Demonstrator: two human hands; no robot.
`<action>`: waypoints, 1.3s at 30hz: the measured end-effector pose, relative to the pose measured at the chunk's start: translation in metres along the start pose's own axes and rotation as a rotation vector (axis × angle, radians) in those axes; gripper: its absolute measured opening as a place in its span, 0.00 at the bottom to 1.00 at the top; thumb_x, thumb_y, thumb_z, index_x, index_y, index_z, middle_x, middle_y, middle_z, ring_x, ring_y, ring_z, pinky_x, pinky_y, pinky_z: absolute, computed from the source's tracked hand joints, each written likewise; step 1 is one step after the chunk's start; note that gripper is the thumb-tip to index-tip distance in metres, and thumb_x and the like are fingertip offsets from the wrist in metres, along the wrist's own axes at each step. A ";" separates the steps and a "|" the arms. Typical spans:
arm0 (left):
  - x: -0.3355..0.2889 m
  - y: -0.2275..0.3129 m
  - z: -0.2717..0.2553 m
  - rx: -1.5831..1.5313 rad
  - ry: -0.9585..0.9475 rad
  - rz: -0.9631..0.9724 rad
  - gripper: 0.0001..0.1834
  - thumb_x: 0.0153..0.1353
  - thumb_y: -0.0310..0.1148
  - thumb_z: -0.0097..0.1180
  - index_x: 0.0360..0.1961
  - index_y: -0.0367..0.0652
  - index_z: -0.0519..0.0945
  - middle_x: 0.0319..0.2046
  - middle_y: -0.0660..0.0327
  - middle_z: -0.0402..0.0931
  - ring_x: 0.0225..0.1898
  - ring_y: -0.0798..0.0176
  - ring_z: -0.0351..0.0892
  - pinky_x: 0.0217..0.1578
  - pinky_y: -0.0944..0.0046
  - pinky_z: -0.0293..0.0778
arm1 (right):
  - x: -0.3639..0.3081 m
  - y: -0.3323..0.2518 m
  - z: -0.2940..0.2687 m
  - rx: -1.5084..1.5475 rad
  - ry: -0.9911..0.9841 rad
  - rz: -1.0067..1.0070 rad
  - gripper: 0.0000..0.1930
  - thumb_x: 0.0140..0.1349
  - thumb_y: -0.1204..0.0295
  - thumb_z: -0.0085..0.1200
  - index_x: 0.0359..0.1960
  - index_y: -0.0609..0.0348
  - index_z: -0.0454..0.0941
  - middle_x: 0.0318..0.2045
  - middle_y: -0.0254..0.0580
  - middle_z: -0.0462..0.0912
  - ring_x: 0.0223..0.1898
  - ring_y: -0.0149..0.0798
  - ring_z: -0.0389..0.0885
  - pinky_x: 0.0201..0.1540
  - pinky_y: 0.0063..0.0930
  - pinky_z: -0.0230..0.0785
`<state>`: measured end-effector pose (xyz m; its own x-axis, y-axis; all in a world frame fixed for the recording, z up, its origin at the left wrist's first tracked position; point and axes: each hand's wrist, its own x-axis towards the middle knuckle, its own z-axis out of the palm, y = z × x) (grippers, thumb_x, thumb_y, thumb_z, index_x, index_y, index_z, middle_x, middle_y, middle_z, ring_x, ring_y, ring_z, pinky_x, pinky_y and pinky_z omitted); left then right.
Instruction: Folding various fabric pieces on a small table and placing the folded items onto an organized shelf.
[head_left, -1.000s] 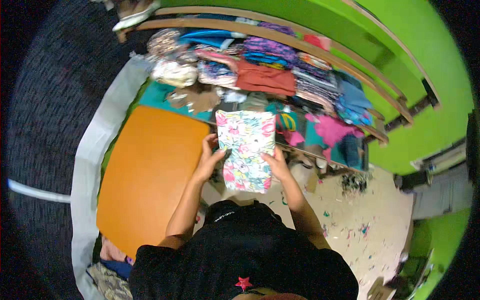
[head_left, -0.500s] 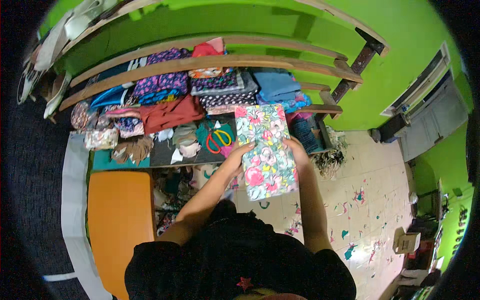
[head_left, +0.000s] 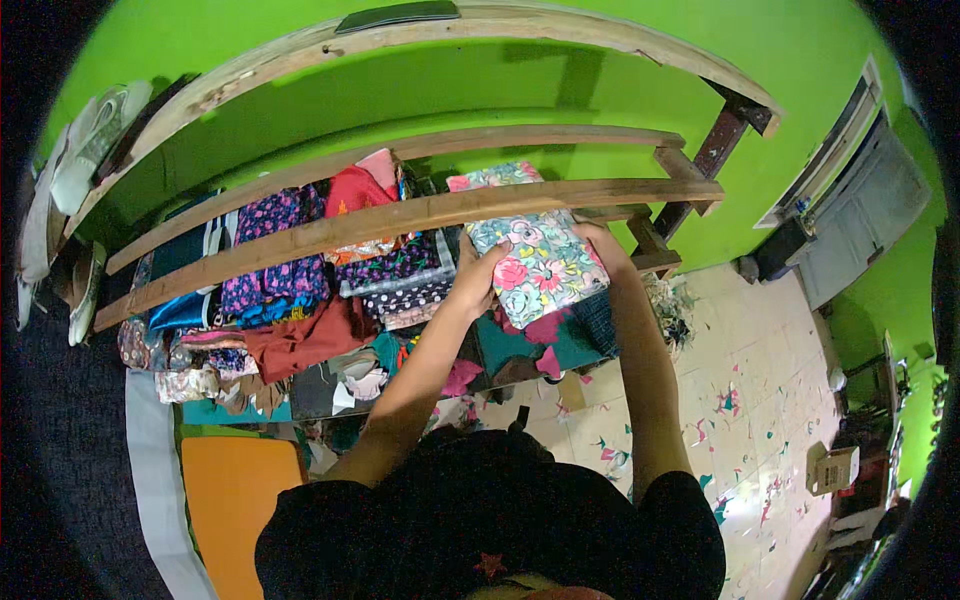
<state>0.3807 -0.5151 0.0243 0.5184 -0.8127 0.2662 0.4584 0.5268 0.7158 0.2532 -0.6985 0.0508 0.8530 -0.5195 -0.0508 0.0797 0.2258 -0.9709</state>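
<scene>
A folded flower-print cloth (head_left: pixel 548 268), pink, yellow and grey-green, is held between my two hands over the right end of the table. Its far end lies under the lower wooden rail (head_left: pixel 400 219) and shows again beyond it. My left hand (head_left: pixel 480 272) grips the cloth's left edge, and my right hand (head_left: pixel 603 246) clasps its right edge; some fingers are hidden beneath. Left of the cloth lie folded stacks, among them a polka-dot cloth (head_left: pixel 405 300) and a rust-red cloth (head_left: pixel 310 340). Below it are dark green and magenta fabric pieces (head_left: pixel 545 330).
Wooden rails of a rack span the table against a green wall (head_left: pixel 600 90). White shoes (head_left: pixel 95 150) rest at the far left. An orange padded seat (head_left: pixel 240 510) stands at the near left. Fabric scraps litter the tiled floor (head_left: pixel 745 400) on the right.
Both hands have carried the flower-print cloth away from my body and its far end has gone under the lower rail. My view has tilted up, showing more of the upper rack.
</scene>
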 end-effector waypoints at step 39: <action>0.076 -0.052 0.006 0.822 0.293 0.478 0.15 0.47 0.22 0.50 0.38 0.34 0.68 0.40 0.46 0.61 0.27 0.60 0.73 0.23 0.65 0.70 | 0.063 0.008 -0.052 -0.580 0.173 -0.412 0.12 0.51 0.68 0.51 0.30 0.66 0.72 0.20 0.33 0.73 0.22 0.27 0.68 0.25 0.22 0.61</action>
<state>0.3919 -0.6059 0.0117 0.7271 -0.4078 0.5523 -0.4302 0.3564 0.8294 0.2806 -0.7723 0.0281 0.7152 -0.6018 0.3555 0.0495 -0.4637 -0.8846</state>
